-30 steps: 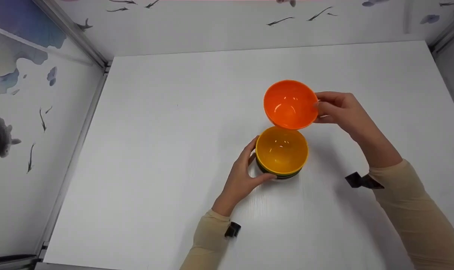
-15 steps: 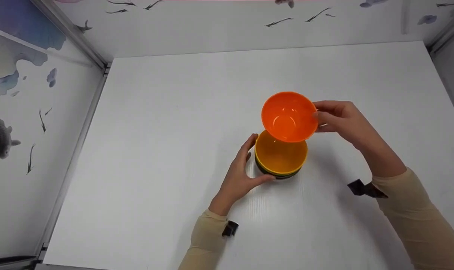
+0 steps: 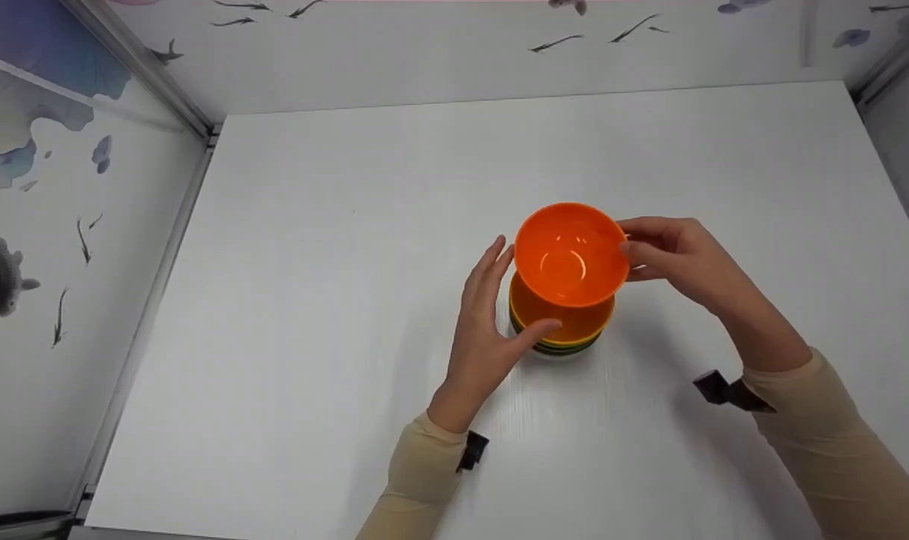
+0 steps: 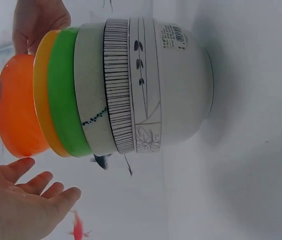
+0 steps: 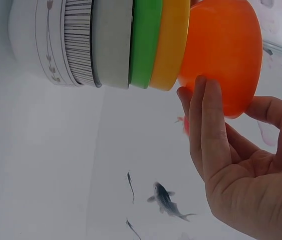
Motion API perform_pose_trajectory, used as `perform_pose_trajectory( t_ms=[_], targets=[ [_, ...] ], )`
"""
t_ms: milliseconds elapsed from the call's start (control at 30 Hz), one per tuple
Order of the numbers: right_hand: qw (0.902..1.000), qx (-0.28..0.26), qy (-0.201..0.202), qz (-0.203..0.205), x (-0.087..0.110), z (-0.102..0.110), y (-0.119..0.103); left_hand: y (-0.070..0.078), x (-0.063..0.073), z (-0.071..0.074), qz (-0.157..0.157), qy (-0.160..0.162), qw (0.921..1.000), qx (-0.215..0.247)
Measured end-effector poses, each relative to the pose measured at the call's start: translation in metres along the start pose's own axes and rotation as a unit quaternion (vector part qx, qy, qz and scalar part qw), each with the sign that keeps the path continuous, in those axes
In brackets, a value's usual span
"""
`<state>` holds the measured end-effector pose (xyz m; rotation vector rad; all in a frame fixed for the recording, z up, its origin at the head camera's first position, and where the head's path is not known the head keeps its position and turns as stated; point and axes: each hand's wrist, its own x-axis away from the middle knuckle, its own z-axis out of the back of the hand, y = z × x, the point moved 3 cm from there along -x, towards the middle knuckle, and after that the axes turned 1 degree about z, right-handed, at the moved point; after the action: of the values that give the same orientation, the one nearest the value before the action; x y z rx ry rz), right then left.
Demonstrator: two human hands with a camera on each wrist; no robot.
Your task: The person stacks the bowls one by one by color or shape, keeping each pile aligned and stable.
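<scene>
My right hand [image 3: 676,259] pinches the right rim of an orange bowl [image 3: 571,259], thumb inside and fingers outside. The bowl tilts above a nested stack of bowls. Topmost in the stack is a yellow bowl [image 4: 47,100], partly covered by the orange one in the head view. Beneath it come a green bowl [image 4: 67,100], a pale grey-white bowl [image 4: 88,75], and white patterned bowlware [image 4: 183,95] at the bottom. My left hand [image 3: 481,337] is spread beside the stack's left side, fingertips close to the orange bowl; contact there cannot be told.
The stack stands on a white tabletop [image 3: 312,337]. A white back panel [image 3: 424,52] printed with fish and a left side panel [image 3: 124,262] border the table.
My right hand has brought the orange bowl toward me and over the yellow one. My left hand has let go of the stack and lifted toward the orange bowl.
</scene>
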<state>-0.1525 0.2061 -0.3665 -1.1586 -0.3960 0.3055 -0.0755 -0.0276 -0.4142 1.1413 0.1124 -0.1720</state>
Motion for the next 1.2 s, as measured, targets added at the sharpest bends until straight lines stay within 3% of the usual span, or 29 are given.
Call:
perform_pose_trajectory(
  t_ms=[200,367,733,933,1200],
  targets=[
    [0.9999,0.009,-0.007,-0.008,0.002,-0.005,0.002,-0.002,-0.001,-0.001,0.004,0.018,0.9998,0.0],
    [0.9978,0.066,-0.004,0.007,0.011,-0.011,-0.001,-0.003,-0.001,0.0,0.005,0.02,0.9998,0.006],
    [0.9729,0.203,0.027,0.109,0.031,-0.022,0.003,-0.01,0.002,0.005,0.014,-0.039,0.9991,-0.008],
    [0.9668,0.234,0.03,0.097,0.033,-0.028,0.014,-0.017,0.003,0.004,0.019,-0.064,0.9974,-0.029],
    [0.9665,0.243,0.028,0.079,0.034,-0.035,0.022,-0.024,0.007,0.004,0.019,-0.081,0.9957,-0.041]
  ],
)
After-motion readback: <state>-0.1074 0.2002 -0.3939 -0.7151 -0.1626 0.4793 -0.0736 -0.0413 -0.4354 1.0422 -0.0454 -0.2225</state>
